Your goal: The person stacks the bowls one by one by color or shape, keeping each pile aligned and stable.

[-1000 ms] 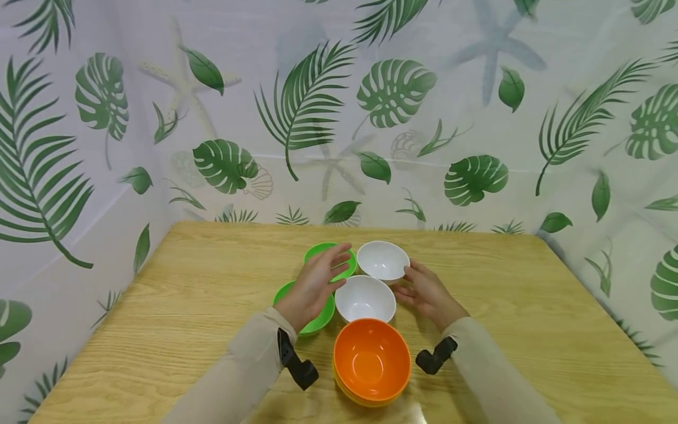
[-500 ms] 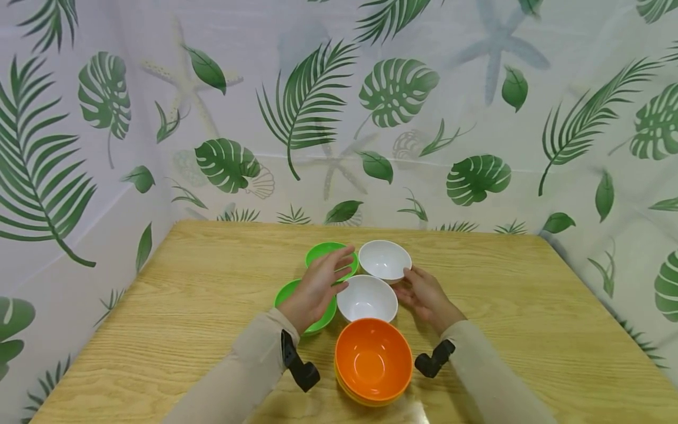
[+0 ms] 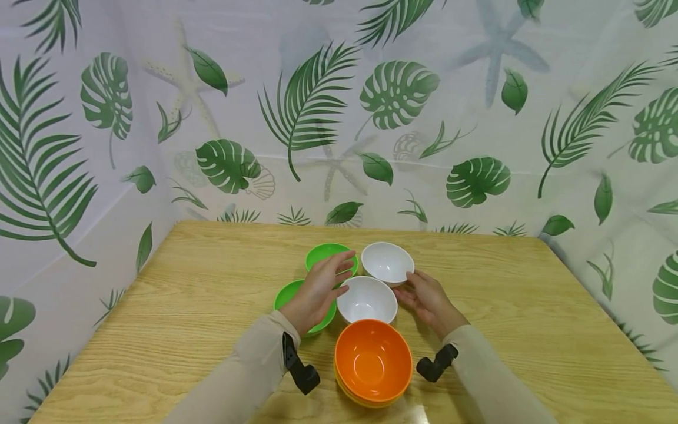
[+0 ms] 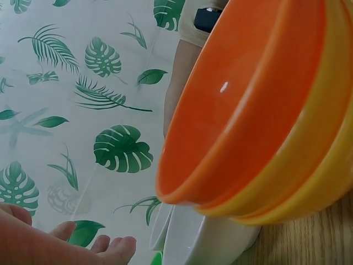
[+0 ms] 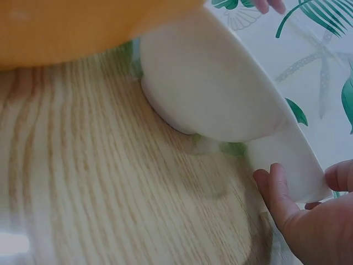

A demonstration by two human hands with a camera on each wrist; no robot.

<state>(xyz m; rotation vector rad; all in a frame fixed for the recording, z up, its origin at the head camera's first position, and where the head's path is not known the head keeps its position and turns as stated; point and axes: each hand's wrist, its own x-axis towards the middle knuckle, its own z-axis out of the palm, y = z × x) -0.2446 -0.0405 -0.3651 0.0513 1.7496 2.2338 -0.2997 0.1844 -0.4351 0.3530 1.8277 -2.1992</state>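
My right hand (image 3: 430, 299) holds the far white bowl (image 3: 386, 262) by its right side. In the right wrist view the thumb lies at that bowl's rim, with other fingers against its outer wall. Nearer to me stands another white bowl (image 3: 366, 299), close to the far one. My left hand (image 3: 319, 287) hovers over the far green bowl (image 3: 320, 252) and the near green bowl (image 3: 286, 292), fingers extended and holding nothing. Both green bowls are partly hidden by it.
An orange bowl (image 3: 373, 359) sits on top of yellow bowls (image 4: 325, 138), stacked between my forearms at the front. The wooden table (image 3: 201, 294) ends at a leaf-patterned cloth (image 3: 312, 194) behind and at the sides.
The far white bowl has shifted slightly right with my right hand, opening a small gap beside the far green bowl. My left hand stays nearly still.
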